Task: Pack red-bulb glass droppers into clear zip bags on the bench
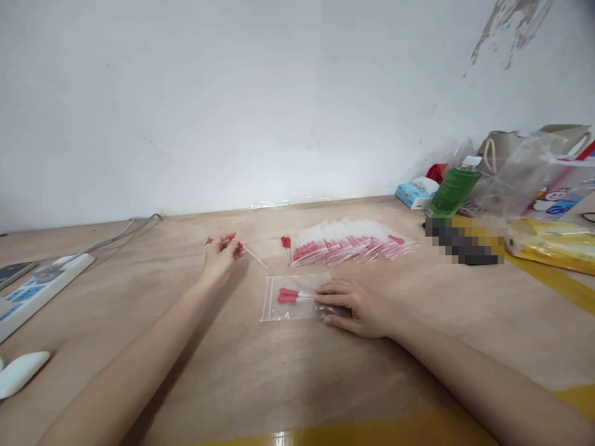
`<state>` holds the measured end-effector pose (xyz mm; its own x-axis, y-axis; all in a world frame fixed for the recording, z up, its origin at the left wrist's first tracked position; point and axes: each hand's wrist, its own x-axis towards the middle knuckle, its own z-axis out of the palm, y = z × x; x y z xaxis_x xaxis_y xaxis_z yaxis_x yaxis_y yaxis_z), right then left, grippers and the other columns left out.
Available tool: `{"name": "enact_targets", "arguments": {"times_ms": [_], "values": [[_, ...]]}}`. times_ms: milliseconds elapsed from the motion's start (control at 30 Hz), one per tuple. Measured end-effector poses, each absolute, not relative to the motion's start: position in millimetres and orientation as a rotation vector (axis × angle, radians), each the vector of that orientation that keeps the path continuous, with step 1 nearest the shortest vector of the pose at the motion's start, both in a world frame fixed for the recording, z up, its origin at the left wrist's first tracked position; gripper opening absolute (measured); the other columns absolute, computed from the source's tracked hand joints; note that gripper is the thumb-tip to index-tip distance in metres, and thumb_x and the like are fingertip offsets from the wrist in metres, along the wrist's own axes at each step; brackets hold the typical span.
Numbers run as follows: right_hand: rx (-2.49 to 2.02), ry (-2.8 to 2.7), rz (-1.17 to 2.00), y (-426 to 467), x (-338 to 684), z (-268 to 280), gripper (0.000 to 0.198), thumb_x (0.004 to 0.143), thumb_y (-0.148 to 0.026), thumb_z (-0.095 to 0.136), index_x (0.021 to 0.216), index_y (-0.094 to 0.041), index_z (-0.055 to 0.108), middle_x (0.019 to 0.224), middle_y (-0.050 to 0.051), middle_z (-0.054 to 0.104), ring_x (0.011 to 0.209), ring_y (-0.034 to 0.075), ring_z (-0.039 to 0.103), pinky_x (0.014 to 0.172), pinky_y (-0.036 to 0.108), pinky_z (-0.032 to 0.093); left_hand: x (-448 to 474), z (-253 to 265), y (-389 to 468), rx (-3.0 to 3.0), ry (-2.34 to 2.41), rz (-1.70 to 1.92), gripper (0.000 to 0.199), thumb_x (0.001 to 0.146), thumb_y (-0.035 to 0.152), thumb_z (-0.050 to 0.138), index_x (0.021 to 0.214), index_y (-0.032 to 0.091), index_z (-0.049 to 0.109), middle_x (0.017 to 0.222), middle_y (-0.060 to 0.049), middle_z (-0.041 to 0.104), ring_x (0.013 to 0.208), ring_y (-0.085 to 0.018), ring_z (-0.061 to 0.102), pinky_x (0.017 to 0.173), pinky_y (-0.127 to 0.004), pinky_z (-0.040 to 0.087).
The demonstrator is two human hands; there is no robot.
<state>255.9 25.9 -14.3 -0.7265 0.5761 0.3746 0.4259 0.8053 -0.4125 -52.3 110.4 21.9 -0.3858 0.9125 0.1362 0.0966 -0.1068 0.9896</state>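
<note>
Our left hand [219,255] pinches a light, brittle dropper [248,251] near its red bulb; our right hand [356,306] lies flat, pinning the slippery bag [290,306].

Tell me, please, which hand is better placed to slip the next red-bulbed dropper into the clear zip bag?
Probably the left hand: it already pinches a red-bulbed glass dropper, while the right hand rests flat on the clear zip bag.
</note>
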Motion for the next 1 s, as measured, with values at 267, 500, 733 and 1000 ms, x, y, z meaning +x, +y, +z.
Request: {"name": "enact_targets", "arguments": {"times_ms": [267, 500, 733, 1000], "values": [[-0.775, -2.498, 0.453, 25.9, 255.5, -15.8, 0.041, 0.082, -0.039, 0.052, 0.121, -0.025, 0.054, 0.121, 0.009, 0.055, 0.110, 0.021, 0.051, 0.095, 0.039, 0.039, -73.7, -8.6, 44.8, 0.943, 1.309, 1.711, 0.027, 0.064, 0.023, 0.070, 0.087, 0.015, 0.056, 0.072, 0.003, 0.054, 0.066, -0.008, 0.057, 0.065, -0.023, 0.055], [-0.780, -2.480, 0.452, 25.0, 254.9, -15.1, 0.040, 0.082, -0.039, 0.053, 0.120, -0.025, 0.055, 0.119, 0.009, 0.056, 0.109, 0.021, 0.052, 0.094, 0.039, 0.040, -60.9, -9.0, 38.9, 0.914, 1.290, 1.680, 0.033, 0.061, 0.027, 0.073, 0.086, 0.015, 0.056, 0.069, 0.004, 0.053, 0.066, -0.008, 0.057, 0.068, -0.024, 0.056], [-0.782, -2.485, 0.449, 25.0, 255.5, -14.7, 0.040, 0.082, -0.039, 0.052, 0.120, -0.025, 0.055, 0.120, 0.008, 0.056, 0.109, 0.021, 0.051, 0.095, 0.039, 0.039, -50.1, -10.2, 28.7, 0.958, 1.265, 1.550, 0.038, 0.060, 0.029, 0.074, 0.091, 0.016, 0.056, 0.072, 0.003, 0.056, 0.069, -0.010, 0.059, 0.072, -0.028, 0.056], [-0.795, -2.484, 0.433, 25.2, 256.0, -16.7, 0.042, 0.082, -0.040, 0.053, 0.121, -0.025, 0.054, 0.121, 0.009, 0.055, 0.110, 0.022, 0.051, 0.095, 0.040, 0.040, -50.4, -1.4, 14.1, 1.137, 1.390, 1.282, 0.035, 0.058, 0.033, 0.076, 0.084, 0.015, 0.059, 0.078, -0.001, 0.062, 0.073, -0.012, 0.061, 0.071, -0.025, 0.052]]}}
